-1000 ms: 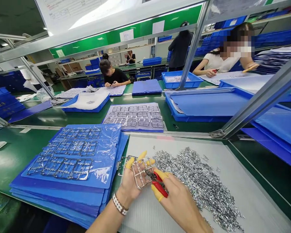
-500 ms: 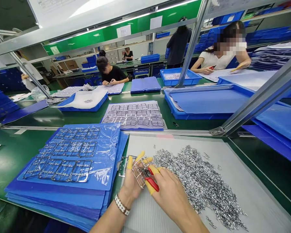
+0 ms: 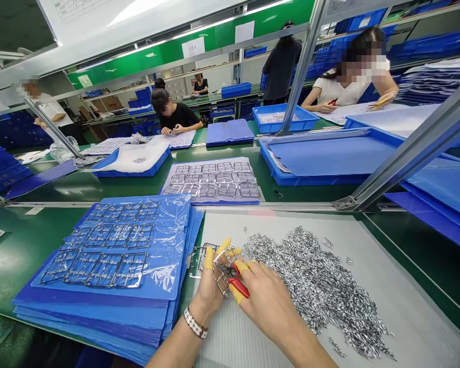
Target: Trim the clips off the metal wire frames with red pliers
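Observation:
My left hand [image 3: 209,291], with yellow finger cots, is closed round a small silver metal frame [image 3: 222,263] and holds it just above the grey board [image 3: 398,306]. My right hand [image 3: 266,301], also with yellow finger cots, grips red-handled cutters [image 3: 237,285] whose tip rests on that frame. A big heap of small silver cut pieces [image 3: 322,286] lies on the board right of both hands. Left of my hands a stack of blue sheets [image 3: 111,306] carries silver frames under clear film [image 3: 99,255].
A grey sheet of frames [image 3: 214,183] lies beyond the board. Blue trays [image 3: 329,161] and a slanted metal post [image 3: 414,148] stand at the right. Other people work at benches behind, one in white [image 3: 348,87] and one in black [image 3: 176,117].
My hands and the frame have barely shifted, a little up and to the right. The view has moved slightly; a person at the far left has come into sight.

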### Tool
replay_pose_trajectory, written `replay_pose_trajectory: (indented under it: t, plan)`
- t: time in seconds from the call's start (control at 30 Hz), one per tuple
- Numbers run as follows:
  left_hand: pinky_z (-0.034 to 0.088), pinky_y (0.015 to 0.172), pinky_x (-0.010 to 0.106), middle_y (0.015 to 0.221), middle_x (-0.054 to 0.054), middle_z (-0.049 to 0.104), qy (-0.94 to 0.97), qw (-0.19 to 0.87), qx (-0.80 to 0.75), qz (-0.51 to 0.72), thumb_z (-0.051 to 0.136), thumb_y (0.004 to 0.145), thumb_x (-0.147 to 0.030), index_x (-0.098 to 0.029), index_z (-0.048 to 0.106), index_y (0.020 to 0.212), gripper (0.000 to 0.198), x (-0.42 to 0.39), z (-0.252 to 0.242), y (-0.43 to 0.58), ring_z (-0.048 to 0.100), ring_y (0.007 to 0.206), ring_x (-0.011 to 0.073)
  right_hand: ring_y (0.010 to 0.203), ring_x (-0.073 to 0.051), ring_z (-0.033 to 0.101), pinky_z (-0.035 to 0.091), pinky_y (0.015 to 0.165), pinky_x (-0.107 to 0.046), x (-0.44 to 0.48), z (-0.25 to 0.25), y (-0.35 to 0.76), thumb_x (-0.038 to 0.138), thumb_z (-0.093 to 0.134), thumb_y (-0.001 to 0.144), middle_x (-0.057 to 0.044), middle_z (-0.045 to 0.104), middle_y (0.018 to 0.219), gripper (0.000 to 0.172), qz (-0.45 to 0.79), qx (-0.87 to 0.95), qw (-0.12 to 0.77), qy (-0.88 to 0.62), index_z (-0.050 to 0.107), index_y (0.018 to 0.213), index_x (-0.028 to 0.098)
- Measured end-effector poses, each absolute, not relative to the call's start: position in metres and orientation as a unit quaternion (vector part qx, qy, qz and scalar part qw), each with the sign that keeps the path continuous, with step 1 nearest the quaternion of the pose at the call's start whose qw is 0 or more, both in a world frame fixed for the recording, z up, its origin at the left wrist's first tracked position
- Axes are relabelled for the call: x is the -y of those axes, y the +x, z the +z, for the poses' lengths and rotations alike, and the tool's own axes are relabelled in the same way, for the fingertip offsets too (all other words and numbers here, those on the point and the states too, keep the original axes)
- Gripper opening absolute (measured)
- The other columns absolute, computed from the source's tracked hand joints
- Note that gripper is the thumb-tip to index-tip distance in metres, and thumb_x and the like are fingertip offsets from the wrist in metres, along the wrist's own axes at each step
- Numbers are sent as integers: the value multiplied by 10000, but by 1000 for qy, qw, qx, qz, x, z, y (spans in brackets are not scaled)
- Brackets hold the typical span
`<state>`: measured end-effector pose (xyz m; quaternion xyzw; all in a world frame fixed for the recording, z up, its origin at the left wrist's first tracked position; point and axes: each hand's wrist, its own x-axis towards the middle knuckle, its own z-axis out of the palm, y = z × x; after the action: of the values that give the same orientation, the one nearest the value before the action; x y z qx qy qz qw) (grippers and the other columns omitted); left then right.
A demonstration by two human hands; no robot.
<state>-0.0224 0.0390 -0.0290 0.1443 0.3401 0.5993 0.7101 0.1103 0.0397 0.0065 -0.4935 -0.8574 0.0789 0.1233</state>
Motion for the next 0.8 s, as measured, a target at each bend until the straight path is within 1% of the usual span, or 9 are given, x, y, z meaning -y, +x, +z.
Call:
replay_pose_trajectory:
  t: [0.17, 0.3, 0.37, 0.43, 0.57, 0.67, 0.8]
  plan:
    - [418, 923, 389, 1163, 129, 653, 163, 702, -352, 597, 426, 851, -627, -197, 497, 1349, 662, -38, -34, -23, 601, 1050, 273, 855, -264, 618, 467, 751, -389, -37, 9, 106, 132, 520, 750, -91, 673, 936, 411, 43, 858, 78, -505, 605, 1148, 187]
    - [451, 837, 343, 1165, 119, 652, 148, 712, -346, 593, 408, 859, -627, -205, 509, 1336, 645, -37, -36, -27, 610, 999, 245, 851, -274, 622, 469, 747, -401, -35, 14, 110, 112, 524, 751, -100, 672, 931, 443, 49, 854, 61, -514, 595, 1185, 166]
    - [467, 773, 321, 1166, 123, 649, 134, 728, -332, 585, 393, 864, -629, -196, 530, 1316, 640, -36, -33, -28, 613, 960, 231, 877, -281, 614, 462, 750, -408, -38, 16, 117, 160, 526, 782, -99, 669, 946, 421, 57, 848, 69, -522, 585, 1198, 173]
    - [478, 732, 319, 1166, 132, 645, 127, 745, -316, 574, 379, 869, -625, -184, 559, 1283, 631, -36, -30, -28, 611, 946, 230, 897, -279, 604, 451, 757, -405, -42, 17, 124, 208, 521, 808, -94, 664, 955, 368, 60, 839, 75, -536, 596, 1168, 185]
    - [489, 711, 323, 1145, 138, 649, 128, 758, -303, 563, 362, 872, -628, -172, 607, 1221, 625, -35, -28, -26, 598, 973, 240, 882, -254, 604, 433, 753, -366, -51, 15, 128, 218, 534, 801, -80, 666, 937, 288, 64, 832, 75, -545, 625, 1074, 205]
    - [488, 737, 314, 1121, 134, 657, 126, 755, -314, 562, 377, 868, -629, -167, 626, 1196, 620, -35, -31, -25, 590, 1007, 240, 873, -247, 609, 426, 748, -353, -54, 13, 124, 225, 537, 804, -70, 667, 930, 265, 73, 834, 70, -542, 632, 1052, 218]
    - [482, 805, 360, 1143, 139, 649, 129, 749, -328, 560, 377, 861, -640, -164, 617, 1212, 639, -35, -34, -25, 569, 1067, 270, 860, -252, 611, 419, 747, -360, -54, 13, 121, 226, 541, 810, -71, 664, 927, 286, 81, 832, 69, -544, 625, 1083, 216]
